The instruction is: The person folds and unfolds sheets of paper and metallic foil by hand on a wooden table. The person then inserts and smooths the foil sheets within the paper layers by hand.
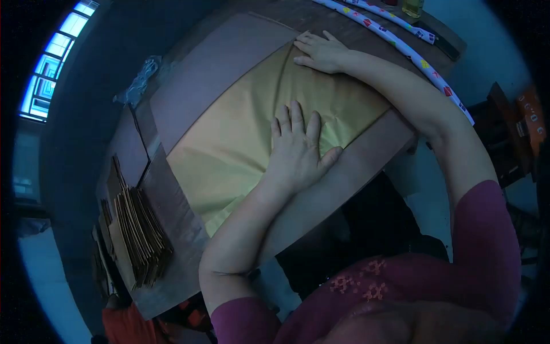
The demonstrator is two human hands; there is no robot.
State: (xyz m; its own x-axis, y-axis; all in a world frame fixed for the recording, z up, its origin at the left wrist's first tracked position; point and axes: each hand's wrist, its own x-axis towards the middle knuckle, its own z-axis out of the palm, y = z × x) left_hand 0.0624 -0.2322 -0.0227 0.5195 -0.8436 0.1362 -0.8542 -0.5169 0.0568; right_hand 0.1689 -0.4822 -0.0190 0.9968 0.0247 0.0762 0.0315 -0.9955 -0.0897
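Note:
A wide sheet of gold, shiny material [229, 126] lies across a larger brownish board [200, 80], with creases and wrinkles in it. My left hand [298, 149] rests flat near the middle of the gold sheet, its fingers spread and pointing away from me. At the sheet's far right corner my right hand [322, 53] lies palm down with its fingers apart, at the edge of the material. Neither hand grips anything.
A stack of folded brown card pieces [140, 235] stands at the table's left. Crumpled clear plastic [139, 80] lies at the far left. Patterned rolls [401, 49] and a small bottle [412, 8] are at the far right. Red cloth [129, 325] shows at the bottom left.

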